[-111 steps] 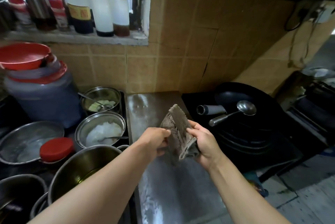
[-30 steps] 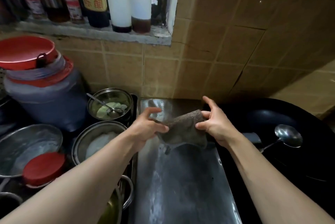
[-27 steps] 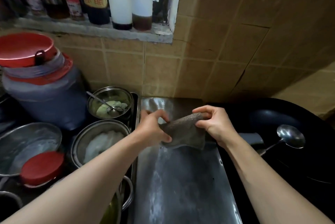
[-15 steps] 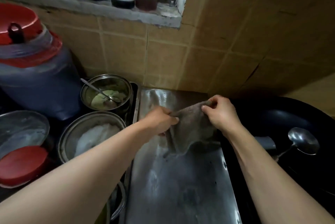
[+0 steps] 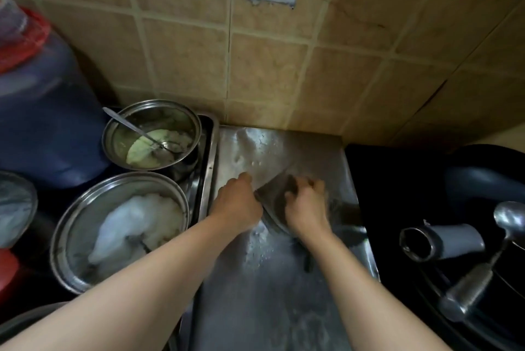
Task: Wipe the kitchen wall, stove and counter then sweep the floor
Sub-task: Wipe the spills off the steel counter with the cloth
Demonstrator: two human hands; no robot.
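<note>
Both hands meet on the grey cloth point(image 5: 273, 197) at the middle of the steel desk point(image 5: 272, 279): the left hand point(image 5: 237, 203) seems to pinch its edge, though blur hides the fingers, and the right hand point(image 5: 305, 205) curls over it. Two steel bowls point(image 5: 150, 134) crowd 9 o'clock; a black wok point(image 5: 468, 208) with a ladle point(image 5: 483, 254) lies at 3 o'clock; the tiled wall point(image 5: 270, 66) rises at 12 o'clock.

Dim, warm light — motion-blurred hands point(image 5: 272, 203), perhaps glare on the counter point(image 5: 255, 151).

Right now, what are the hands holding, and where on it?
Both grip the grey-brown cloth on the steel counter: left hand at its left edge, right hand on its right side.
</note>
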